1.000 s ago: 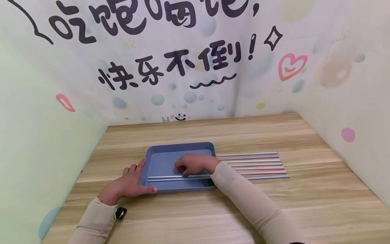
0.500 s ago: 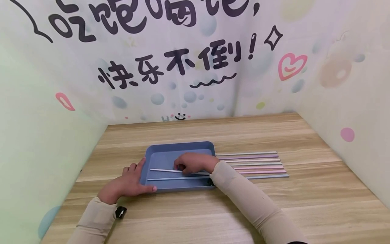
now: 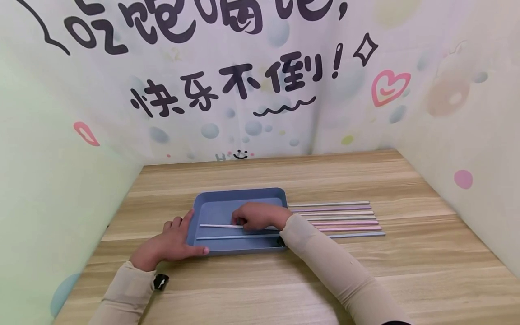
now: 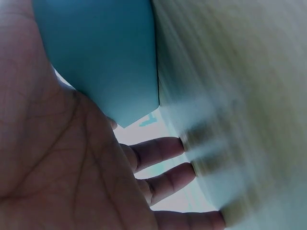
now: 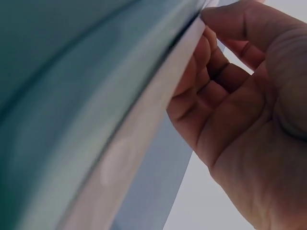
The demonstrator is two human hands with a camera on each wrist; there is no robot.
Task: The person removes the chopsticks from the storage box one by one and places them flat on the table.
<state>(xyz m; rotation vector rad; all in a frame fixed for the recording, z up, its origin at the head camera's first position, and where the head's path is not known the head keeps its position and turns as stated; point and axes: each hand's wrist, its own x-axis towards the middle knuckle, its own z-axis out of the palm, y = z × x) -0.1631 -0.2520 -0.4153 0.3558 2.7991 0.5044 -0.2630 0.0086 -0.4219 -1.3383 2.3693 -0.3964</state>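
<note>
A shallow blue tray (image 3: 227, 248) lies on the wooden table. My left hand (image 3: 172, 241) is at its left end, fingers straight along the outside and thumb over the near corner; the left wrist view shows the tray wall (image 4: 105, 57) against the palm. Over the tray, my right hand (image 3: 257, 215) pinches a thin white stick (image 3: 215, 225) between thumb and curled fingers. That pale stick (image 5: 139, 129) runs off close to the lens in the right wrist view. Nearer me in the tray lies a thin light-blue stick (image 3: 227, 237). The right forearm hides the sticks' right ends.
To the right of the tray, several thin pastel sticks (image 3: 345, 218) lie side by side on the table (image 3: 325, 280), in white, purple, pink and blue. A printed curtain (image 3: 260, 126) stands behind the table, with pale walls at both sides.
The white stick has moved away from the light-blue one, toward the middle of the tray, with my right hand pinching it. My left hand has stayed on the tray's end.
</note>
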